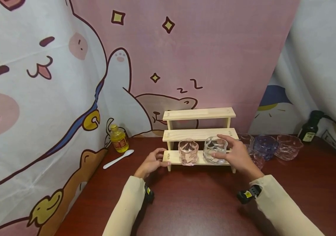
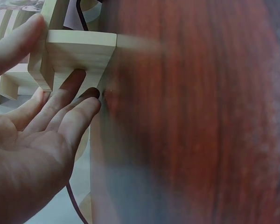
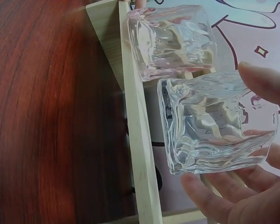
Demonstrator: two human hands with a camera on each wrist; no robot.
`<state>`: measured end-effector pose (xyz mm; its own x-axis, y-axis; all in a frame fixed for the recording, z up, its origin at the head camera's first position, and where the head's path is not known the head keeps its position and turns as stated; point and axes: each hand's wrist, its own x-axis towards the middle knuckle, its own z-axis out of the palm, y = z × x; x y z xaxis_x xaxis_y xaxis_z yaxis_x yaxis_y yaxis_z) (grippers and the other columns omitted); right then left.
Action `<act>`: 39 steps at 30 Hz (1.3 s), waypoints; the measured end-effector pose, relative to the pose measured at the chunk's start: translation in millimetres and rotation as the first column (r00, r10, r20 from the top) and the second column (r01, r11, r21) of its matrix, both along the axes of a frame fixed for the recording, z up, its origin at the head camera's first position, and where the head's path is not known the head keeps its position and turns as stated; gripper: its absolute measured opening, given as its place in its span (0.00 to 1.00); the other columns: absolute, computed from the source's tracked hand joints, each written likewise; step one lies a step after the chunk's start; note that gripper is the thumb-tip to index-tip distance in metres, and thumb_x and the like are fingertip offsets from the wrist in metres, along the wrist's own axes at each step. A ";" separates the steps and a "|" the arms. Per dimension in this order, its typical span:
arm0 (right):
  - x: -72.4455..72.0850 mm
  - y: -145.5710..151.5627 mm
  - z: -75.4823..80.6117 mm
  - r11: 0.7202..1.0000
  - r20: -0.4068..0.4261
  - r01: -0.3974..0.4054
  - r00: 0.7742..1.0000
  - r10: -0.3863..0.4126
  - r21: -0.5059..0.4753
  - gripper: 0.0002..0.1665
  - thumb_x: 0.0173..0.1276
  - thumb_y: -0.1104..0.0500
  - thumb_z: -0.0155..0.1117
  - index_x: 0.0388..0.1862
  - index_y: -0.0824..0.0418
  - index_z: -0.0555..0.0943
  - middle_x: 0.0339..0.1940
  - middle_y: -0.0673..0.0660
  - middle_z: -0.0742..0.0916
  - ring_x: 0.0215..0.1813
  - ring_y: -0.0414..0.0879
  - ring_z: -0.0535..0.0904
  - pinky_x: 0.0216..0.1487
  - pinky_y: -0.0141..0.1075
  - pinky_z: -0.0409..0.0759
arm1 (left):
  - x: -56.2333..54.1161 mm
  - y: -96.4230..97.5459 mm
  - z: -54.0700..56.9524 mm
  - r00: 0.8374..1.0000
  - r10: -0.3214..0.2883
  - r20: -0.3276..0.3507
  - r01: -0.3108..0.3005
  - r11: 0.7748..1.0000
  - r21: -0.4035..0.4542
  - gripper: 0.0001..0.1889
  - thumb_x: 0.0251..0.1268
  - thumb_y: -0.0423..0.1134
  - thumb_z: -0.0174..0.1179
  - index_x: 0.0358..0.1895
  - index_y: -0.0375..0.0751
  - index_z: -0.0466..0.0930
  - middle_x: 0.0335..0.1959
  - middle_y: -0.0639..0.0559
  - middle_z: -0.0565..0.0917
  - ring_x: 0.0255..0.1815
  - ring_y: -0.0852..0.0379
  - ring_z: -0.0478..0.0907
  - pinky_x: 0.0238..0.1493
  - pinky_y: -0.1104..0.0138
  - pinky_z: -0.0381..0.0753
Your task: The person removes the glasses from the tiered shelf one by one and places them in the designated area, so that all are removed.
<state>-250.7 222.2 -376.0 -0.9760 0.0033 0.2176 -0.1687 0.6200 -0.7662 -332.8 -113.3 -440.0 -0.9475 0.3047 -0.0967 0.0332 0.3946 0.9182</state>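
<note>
A three-tier wooden shelf (image 1: 198, 134) stands at the back of the table. My left hand (image 1: 154, 161) steadies the left end of its lowest step, thumb on the front edge and fingers against the side in the left wrist view. My right hand (image 1: 238, 156) holds a clear glass (image 3: 214, 126) by its rim and side, over the right part of that step. Whether its base touches the wood I cannot tell. Left of it, a pale pink glass (image 1: 188, 152) stands upright on the same step.
At right stand a blue glass (image 1: 265, 147), a pink glass (image 1: 288, 147) and others partly behind my right hand. A dark green bottle (image 1: 310, 127) is in the far right corner. A yellow bottle (image 1: 119, 139) and a white spoon (image 1: 118, 159) are at left, near the wall cloth.
</note>
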 end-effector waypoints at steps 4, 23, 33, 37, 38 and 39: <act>4.7 5.2 3.9 1.000 0.015 -0.006 1.000 0.006 -0.005 0.51 0.58 0.47 0.78 0.77 0.56 0.66 0.73 0.68 0.74 0.69 0.69 0.71 0.60 0.64 0.73 | 0.6 -0.4 0.7 1.000 0.000 -0.004 0.000 1.000 0.004 0.39 0.56 0.37 0.73 0.72 0.42 0.65 0.59 0.41 0.83 0.52 0.53 0.81 0.58 0.57 0.74; 23.7 50.8 17.9 0.992 -0.002 0.050 0.999 -0.050 0.119 0.53 0.60 0.40 0.74 0.78 0.57 0.63 0.71 0.72 0.74 0.67 0.70 0.69 0.50 0.58 0.75 | -1.5 -1.0 2.4 1.000 -0.013 0.004 0.013 1.000 0.028 0.40 0.56 0.36 0.73 0.72 0.41 0.65 0.60 0.40 0.82 0.53 0.52 0.81 0.59 0.57 0.74; 31.8 80.2 21.0 0.980 -0.030 0.117 0.993 -0.113 0.160 0.53 0.59 0.40 0.76 0.77 0.60 0.65 0.68 0.74 0.75 0.69 0.74 0.65 0.56 0.69 0.67 | -1.2 -0.8 0.1 1.000 -0.009 0.005 0.009 1.000 0.025 0.41 0.55 0.35 0.74 0.73 0.41 0.65 0.60 0.40 0.82 0.54 0.51 0.80 0.59 0.56 0.74; 34.9 93.0 20.0 0.973 -0.026 0.147 0.989 -0.145 0.179 0.55 0.58 0.39 0.76 0.77 0.60 0.64 0.69 0.76 0.73 0.69 0.75 0.64 0.57 0.71 0.66 | -0.7 -0.7 0.6 1.000 -0.008 0.011 0.008 1.000 0.025 0.41 0.55 0.35 0.73 0.73 0.41 0.65 0.60 0.40 0.82 0.54 0.51 0.80 0.59 0.56 0.74; 35.7 96.3 19.6 0.970 -0.030 0.155 0.988 -0.152 0.185 0.55 0.58 0.39 0.75 0.77 0.60 0.64 0.69 0.75 0.73 0.69 0.75 0.65 0.56 0.71 0.66 | -0.4 -0.6 0.8 1.000 -0.008 0.010 0.008 1.000 0.024 0.41 0.55 0.35 0.74 0.73 0.41 0.65 0.60 0.40 0.82 0.54 0.51 0.80 0.59 0.56 0.74; 36.7 99.9 19.3 0.969 -0.035 0.161 0.987 -0.157 0.190 0.55 0.58 0.39 0.75 0.77 0.60 0.64 0.69 0.75 0.73 0.68 0.75 0.65 0.55 0.71 0.67 | -0.3 -0.5 0.9 1.000 -0.008 0.011 0.008 1.000 0.025 0.41 0.55 0.35 0.73 0.73 0.41 0.65 0.60 0.40 0.82 0.54 0.51 0.80 0.59 0.56 0.74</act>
<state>-213.9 322.1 -356.7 -0.9619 0.1145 0.2484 -0.0700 0.7749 -0.6282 -333.1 -113.8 -439.1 -0.9440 0.3146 -0.0992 0.0261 0.3710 0.9282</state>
